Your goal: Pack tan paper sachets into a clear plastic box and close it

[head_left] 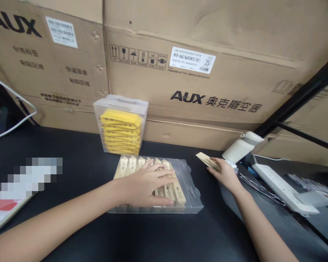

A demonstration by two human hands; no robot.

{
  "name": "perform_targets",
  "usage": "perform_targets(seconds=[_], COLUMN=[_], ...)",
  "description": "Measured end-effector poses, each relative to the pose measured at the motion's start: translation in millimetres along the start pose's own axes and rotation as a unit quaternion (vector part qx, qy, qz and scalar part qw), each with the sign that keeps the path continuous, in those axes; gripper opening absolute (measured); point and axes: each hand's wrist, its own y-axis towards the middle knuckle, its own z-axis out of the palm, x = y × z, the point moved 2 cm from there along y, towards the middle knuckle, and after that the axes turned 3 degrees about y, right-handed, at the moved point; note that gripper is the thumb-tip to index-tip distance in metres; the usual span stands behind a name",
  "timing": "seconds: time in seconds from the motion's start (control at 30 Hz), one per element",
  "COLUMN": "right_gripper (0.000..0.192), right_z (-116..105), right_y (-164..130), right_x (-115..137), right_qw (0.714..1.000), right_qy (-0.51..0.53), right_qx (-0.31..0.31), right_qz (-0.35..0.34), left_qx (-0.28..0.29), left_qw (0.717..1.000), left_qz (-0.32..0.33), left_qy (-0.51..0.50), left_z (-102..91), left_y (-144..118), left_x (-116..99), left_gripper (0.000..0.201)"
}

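A clear plastic box (190, 198) lies flat on the black table, with a row of several beige sachets (131, 165) inside. My left hand (144, 187) rests flat on those sachets, fingers spread. To the right of the box, my right hand (225, 174) holds one beige sachet (205, 159) by its end, just above the table. Behind the flat box a second clear box (122, 123) stands upright, stacked with several yellow sachets (120, 118).
Large AUX cardboard cartons (207, 83) wall off the back of the table. A white power strip (278, 183) and a white bottle (242, 145) lie at right beside a black frame (303, 94). A white cable (13, 109) and a tray (5, 214) are at left.
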Motion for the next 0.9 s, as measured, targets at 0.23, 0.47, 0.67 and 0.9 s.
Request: perform_targets(seconds=[0.23, 0.47, 0.67, 0.9], right_gripper=[0.057, 0.05, 0.037, 0.053], right_z=[-4.4, -4.9, -7.1, -6.6], right_y=[-1.1, -3.8, -2.4, -8.1], right_x=[2.8, 18.8, 43.6, 53.2], right_qw=[0.996, 0.966, 0.867, 0.853], right_qy=[0.079, 0.233, 0.443, 0.416], right_qx=[-0.005, 0.066, 0.084, 0.07], right_qz=[0.048, 0.096, 0.212, 0.307], left_qx=[0.004, 0.001, -0.016, -0.012], left_qw=[1.0, 1.0, 1.0, 0.999], left_qz=[-0.007, -0.002, -0.002, -0.01], left_qy=[0.004, -0.001, 0.014, 0.032], left_z=[0.0, 0.0, -2.8, -6.9], left_y=[0.2, 0.3, 1.9, 4.0], left_x=[0.4, 0.5, -1.3, -5.6], left_gripper=[0.066, 0.066, 0.062, 0.056])
